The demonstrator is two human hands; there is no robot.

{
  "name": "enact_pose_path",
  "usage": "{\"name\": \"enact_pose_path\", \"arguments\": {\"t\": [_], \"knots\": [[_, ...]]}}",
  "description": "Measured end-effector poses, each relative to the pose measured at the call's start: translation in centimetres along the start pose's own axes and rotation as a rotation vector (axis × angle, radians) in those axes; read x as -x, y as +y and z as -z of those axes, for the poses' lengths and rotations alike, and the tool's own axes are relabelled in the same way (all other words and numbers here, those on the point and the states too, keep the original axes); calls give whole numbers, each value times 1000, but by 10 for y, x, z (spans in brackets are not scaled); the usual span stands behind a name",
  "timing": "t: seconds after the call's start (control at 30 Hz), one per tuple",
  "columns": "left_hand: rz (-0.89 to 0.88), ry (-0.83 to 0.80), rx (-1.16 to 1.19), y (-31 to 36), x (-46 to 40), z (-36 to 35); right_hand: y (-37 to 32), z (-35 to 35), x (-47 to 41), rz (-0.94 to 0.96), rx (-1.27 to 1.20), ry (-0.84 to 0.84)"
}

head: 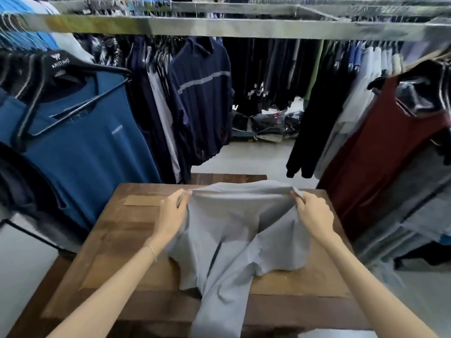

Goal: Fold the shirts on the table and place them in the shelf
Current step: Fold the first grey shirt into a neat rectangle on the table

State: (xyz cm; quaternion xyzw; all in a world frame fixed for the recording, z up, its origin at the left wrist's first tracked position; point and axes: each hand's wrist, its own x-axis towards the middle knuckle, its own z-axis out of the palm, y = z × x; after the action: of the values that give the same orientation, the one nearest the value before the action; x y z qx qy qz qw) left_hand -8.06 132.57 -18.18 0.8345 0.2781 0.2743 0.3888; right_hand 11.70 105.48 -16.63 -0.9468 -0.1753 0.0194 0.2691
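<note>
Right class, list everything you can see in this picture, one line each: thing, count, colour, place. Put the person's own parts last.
grey shirt: one, grey, lifted over the table, lower part draped on it
table: one, brown wood, centre foreground
blue shirt: one, blue, on a black hanger, left
maroon top: one, dark red, hanging right
navy shirt: one, navy with pale stripe, hanging behind
rail: one, metal, across the top
left hand: one, grip on the shirt's left top edge
right hand: one, grip on the right top edge
</note>
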Motion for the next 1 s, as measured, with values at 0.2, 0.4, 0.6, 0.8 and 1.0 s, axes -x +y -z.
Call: {"name": "enact_pose_path", "arguments": {"t": [0.2,0.4,0.6,0.8,1.0], "knots": [[-137,-2,-70,21,12,27,21,45,8,164,-328,-219],[-211,-63,-103,73,43,61,65,98,15,396,-92,-498],[-196,-110,4,114,78,92,68,157,43,520,-143,-301],[-149,-205,98,140,98,118,42,187,71,546,-514,-216],[-141,5,261,162,104,131,38,216,77,501,-737,-165]]}}
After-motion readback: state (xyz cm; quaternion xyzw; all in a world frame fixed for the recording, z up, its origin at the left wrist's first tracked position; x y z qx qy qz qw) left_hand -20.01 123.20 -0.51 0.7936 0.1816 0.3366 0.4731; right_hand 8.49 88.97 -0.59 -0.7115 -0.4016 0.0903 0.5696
